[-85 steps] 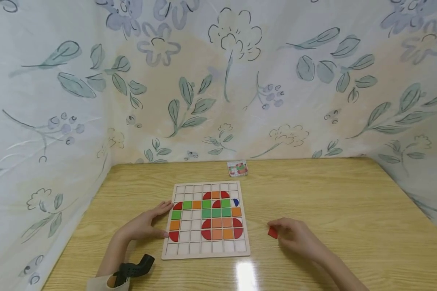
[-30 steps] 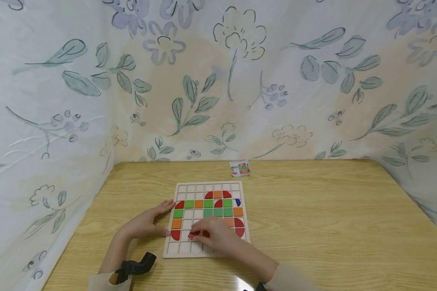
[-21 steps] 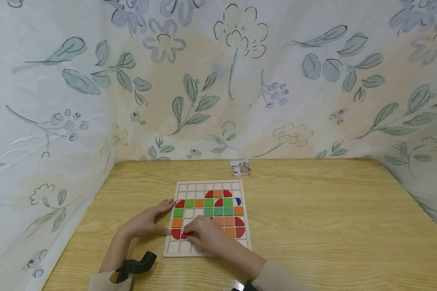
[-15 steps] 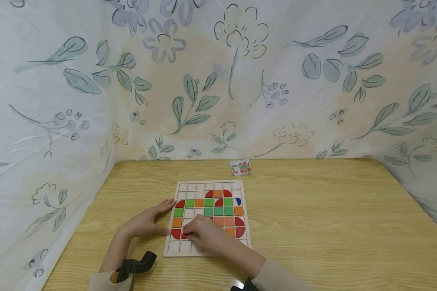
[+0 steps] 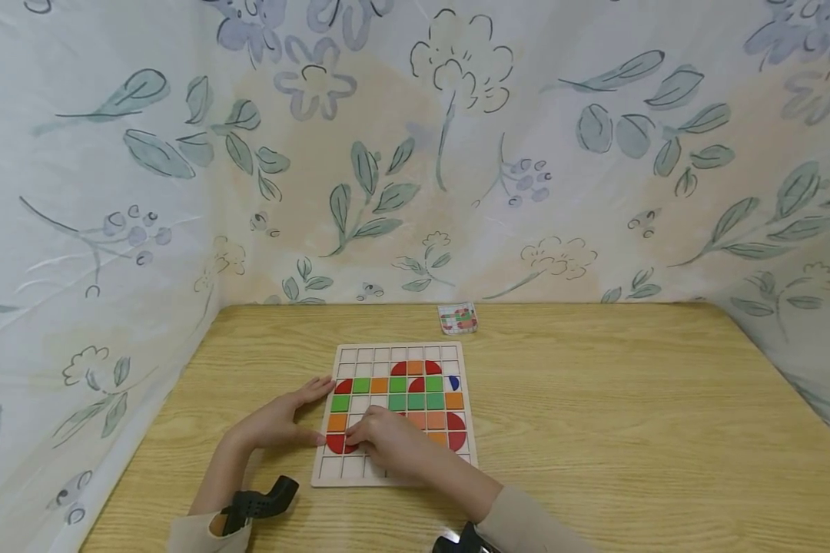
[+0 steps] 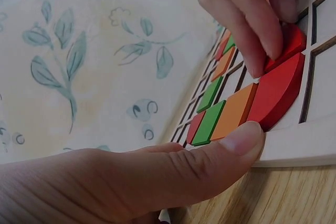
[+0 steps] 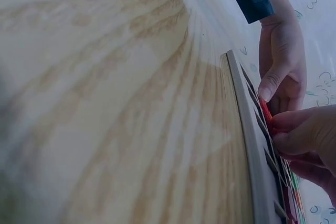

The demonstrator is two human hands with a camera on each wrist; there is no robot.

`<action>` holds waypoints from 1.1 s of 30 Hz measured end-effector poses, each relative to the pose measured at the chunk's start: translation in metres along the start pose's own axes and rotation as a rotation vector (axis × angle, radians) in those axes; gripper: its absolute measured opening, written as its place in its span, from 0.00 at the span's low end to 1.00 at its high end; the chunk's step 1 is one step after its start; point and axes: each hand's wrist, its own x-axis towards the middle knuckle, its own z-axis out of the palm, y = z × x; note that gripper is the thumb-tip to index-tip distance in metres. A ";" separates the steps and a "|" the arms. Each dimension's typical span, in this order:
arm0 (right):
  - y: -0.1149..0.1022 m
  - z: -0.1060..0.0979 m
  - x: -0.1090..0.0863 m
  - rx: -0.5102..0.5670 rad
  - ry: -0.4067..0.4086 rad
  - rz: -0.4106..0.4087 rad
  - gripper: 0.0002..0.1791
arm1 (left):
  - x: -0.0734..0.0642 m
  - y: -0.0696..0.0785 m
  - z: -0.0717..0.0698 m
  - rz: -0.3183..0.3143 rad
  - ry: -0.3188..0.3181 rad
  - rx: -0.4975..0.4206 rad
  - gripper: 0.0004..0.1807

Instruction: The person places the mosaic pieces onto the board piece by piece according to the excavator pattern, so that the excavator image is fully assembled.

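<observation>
A square wooden grid board [image 5: 328, 475] lies on the table, holding red, orange, green and blue tiles in its cells. My right hand [image 5: 396, 439] reaches over its lower left part, fingertips pinching a red quarter-circle tile [image 6: 295, 43]. That tile sits in the second cell, against the red quarter-circle tile [image 6: 277, 88] of the leftmost column. Along the board's left edge my left hand [image 5: 271, 424] rests with fingers stretched out, its thumb [image 6: 220, 156] touching the edge near the corner. Some tiles are hidden beneath my right hand.
Behind the board lies a small pattern card [image 5: 458, 318] with a coloured design. The wooden table [image 5: 615, 415] extends to the right, and a floral cloth [image 5: 415, 153] hangs around its back and sides.
My right hand has carried the red quarter-circle tile from the table right of the board leftward to the cell beside the leftmost red tile. The left hand stays at the edge.
</observation>
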 end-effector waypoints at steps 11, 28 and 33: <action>0.002 -0.005 0.000 -0.024 0.005 -0.034 0.09 | 0.002 0.003 0.000 -0.029 0.001 0.000 0.48; -0.004 0.003 -0.011 -0.015 0.045 -0.039 0.12 | 0.003 0.005 0.001 -0.006 -0.007 -0.009 0.48; -0.003 0.002 -0.013 0.049 0.066 0.014 0.14 | 0.003 0.004 0.002 -0.006 -0.009 -0.008 0.48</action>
